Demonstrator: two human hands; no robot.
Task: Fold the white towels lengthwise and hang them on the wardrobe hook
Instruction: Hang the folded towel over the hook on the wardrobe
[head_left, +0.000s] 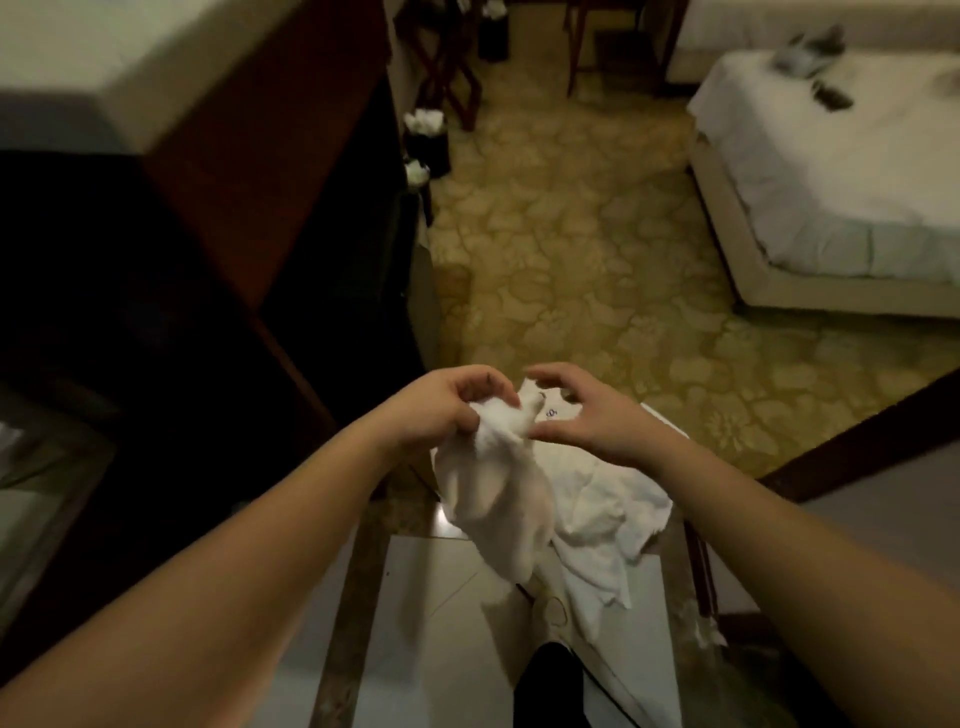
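Two bare hands meet at mid-frame, forearms reaching in from the bottom corners. Left hand (447, 402): fingers curled over, bunching the top of a white towel (498, 499); firm grip on the cloth. Towel hangs from that fist in a loose, crumpled fall, lower end trailing down and blurred. Right hand (582, 410): fingers and thumb spread in a wide curve beside the towel's raised corner; thumb tip looks close to or just touching the cloth, but no pinch shows; hand reads as relaxed and holding nothing.

Second white towel (608, 514) lies rumpled below and to the right of the held one, spread over a pale surface (436, 587); its edge droops over the right side. Whether the two cloths touch cannot be told; they overlap in view. Small dark mark on pale material just beyond the right thumb, too small to read.

Left of the hands: dark wooden wardrobe (249, 171), tall, mostly in shadow; no detail of its inside is legible. Floor: yellow-green patterned carpet (587, 249). Upper right: bed (831, 171) with white sheet, a grey blurred item (810, 54) lying on it. Upper left centre: dark bins (428, 140) with white crumpled contents stand along the wardrobe side. Wooden chair legs (447, 62) at top.
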